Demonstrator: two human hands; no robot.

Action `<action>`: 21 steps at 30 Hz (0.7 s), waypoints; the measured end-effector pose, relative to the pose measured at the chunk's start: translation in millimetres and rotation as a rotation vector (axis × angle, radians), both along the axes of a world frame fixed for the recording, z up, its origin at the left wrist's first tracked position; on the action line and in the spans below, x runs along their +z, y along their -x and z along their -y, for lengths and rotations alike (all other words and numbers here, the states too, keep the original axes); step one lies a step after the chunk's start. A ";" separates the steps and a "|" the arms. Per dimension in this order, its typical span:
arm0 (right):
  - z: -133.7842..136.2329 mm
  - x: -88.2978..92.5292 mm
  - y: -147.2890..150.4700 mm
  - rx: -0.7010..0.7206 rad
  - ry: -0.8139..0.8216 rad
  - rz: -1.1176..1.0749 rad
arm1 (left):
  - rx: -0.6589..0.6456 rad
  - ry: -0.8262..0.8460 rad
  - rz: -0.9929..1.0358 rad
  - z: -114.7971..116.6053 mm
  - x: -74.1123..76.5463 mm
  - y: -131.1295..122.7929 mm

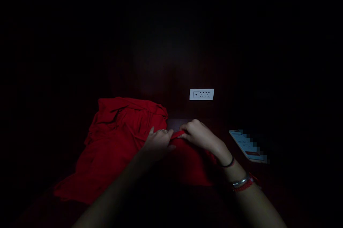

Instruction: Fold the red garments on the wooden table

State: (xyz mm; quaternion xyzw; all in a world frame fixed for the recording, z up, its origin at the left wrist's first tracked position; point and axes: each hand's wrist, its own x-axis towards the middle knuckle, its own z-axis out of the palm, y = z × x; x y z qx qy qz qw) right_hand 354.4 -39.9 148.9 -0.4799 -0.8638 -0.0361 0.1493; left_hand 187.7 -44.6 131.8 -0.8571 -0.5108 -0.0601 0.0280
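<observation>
A red cloth garment [112, 146] lies crumpled on a dark surface, spreading left and toward me. My left hand [158, 142], with a ring on one finger, pinches an edge of the red cloth near its right side. My right hand [199, 135] grips the same edge just to the right, fingers curled round the fabric. The two hands almost touch. Bracelets sit on my right wrist [241, 181].
A white wall socket plate [201, 94] is on the dark wall behind the hands. A phone [249, 146] with a lit screen lies to the right. Everything else is too dark to make out.
</observation>
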 end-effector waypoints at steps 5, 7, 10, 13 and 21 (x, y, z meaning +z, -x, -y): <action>-7.7 3.8 -19.4 -0.013 0.118 -0.044 | 0.210 -0.071 -0.019 -5.6 18.4 25.0; -16.6 1.1 -29.8 0.017 0.224 -0.038 | 0.283 -0.098 0.016 -8.5 30.2 48.4; -27.6 -3.9 -40.5 0.033 0.334 -0.020 | 0.393 -0.125 0.060 -13.4 41.9 77.2; -31.5 -3.0 -49.5 -0.019 0.314 -0.060 | 0.465 -0.144 0.088 -16.5 45.6 89.3; -1.5 16.4 -57.3 -0.282 0.050 0.028 | 0.236 -0.007 0.075 -13.2 21.9 37.9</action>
